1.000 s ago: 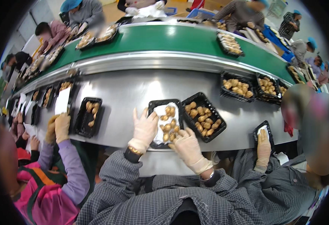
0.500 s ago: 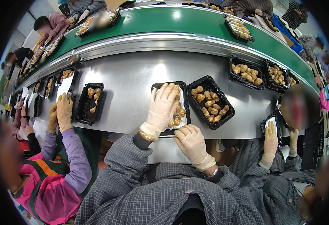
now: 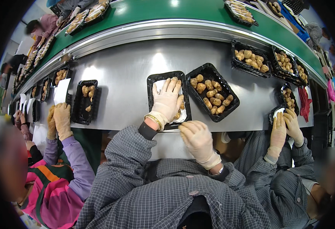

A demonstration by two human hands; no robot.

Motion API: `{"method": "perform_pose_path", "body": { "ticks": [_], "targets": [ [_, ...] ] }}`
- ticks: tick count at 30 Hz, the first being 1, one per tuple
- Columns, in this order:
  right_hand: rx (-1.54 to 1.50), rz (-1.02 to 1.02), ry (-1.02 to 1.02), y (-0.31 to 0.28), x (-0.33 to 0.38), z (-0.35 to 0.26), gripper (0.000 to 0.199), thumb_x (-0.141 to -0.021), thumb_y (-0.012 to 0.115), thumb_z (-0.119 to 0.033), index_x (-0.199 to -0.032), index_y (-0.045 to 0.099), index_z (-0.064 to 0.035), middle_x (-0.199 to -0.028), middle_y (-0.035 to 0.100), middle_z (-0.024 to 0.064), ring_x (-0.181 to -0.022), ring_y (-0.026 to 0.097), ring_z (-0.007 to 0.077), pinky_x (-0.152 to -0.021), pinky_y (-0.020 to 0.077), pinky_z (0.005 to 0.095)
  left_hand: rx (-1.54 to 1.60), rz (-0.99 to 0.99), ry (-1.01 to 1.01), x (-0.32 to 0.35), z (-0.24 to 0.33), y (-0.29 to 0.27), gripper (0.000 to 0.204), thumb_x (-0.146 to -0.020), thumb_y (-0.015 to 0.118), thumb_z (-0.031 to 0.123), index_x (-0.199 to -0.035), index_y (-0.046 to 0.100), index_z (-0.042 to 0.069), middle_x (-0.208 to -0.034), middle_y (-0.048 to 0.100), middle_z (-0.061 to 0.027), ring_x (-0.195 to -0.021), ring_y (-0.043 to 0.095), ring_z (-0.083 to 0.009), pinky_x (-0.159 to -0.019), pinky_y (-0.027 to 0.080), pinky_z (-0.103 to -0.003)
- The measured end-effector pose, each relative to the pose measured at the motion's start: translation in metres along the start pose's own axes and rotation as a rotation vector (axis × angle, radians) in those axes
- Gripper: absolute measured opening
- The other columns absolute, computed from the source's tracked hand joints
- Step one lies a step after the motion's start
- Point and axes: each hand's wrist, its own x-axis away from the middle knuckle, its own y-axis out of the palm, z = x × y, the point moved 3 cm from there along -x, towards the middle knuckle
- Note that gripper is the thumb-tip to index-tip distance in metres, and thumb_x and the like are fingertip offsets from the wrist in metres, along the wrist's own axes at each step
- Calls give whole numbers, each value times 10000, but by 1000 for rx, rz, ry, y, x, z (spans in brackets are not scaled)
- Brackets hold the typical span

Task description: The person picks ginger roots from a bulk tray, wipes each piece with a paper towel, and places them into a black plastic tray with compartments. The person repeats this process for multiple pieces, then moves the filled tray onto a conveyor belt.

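My left hand [image 3: 166,100], in a pale glove, lies flat with fingers stretched out on a black plastic tray [image 3: 150,86]. Under it are a crumpled white sheet [image 3: 159,86] and brown knobbly pieces that look like mushrooms, mostly covered by the hand. At the tray's near right corner is my right hand [image 3: 198,141], also gloved, its fingers bent and drawn together. What its fingertips hold, if anything, is hidden. Just right of this tray, a second black tray [image 3: 230,92] sits at a slant, holding several loose brown pieces.
More filled trays [image 3: 250,61] stand at the back right, and a part-filled tray [image 3: 85,112] at the left. Behind the steel table [image 3: 125,72] runs a green conveyor belt [image 3: 152,14]. Gloved co-workers' hands [image 3: 63,120] work at the left, others [image 3: 279,134] at the right.
My left hand now lies flatter over the tray, covering more of the brown pieces. White sheet shows beside its fingers. My right hand stays near the corner. The whole view has shifted slightly.
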Motion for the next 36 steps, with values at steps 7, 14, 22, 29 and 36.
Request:
{"method": "perform_pose_path", "body": {
  "ticks": [7,14,22,29,36],
  "targets": [
    [21,123,235,-28,56,40,172,-683,797,-139,-801,680,-94,-722,625,25,-697,612,229,-696,486,359,4,-13,-1,1,-1,-4,527,-929,532,298,-1395,418,78,-1466,383,-83,-1383,337,-272,-1077,201,-642],
    [74,-293,384,6,97,35,216,-735,729,-266,-883,696,-113,-817,641,27,-779,643,227,-645,509,357,78,79,20,-1,-2,-14,543,-937,532,392,-1389,458,101,-1446,423,-105,-1377,344,-292,-1090,171,-634],
    [256,-156,238,-26,72,14,200,-732,647,-111,-921,688,-61,-893,665,45,-842,655,213,-665,538,301,590,-52,-56,19,3,-116,452,-920,634,322,-1274,594,43,-1245,615,-155,-1201,554,-270,-1031,412,-373],
    [21,-51,-255,-77,38,-31,373,-743,654,-63,-1104,681,32,-1105,671,136,-1011,662,246,-751,585,294,1137,-652,31,64,17,-108,498,-831,764,253,-1224,619,-14,-1143,682,-161,-1080,645,-232,-965,490,-334],
    [-302,-186,-473,-47,25,-47,323,-765,627,-67,-1022,617,129,-1119,623,201,-1061,616,270,-854,555,302,1883,-705,-342,64,35,-92,878,-861,700,472,-1463,315,-38,-1359,543,-125,-1218,543,-192,-1012,438,-338]
  ]
}}
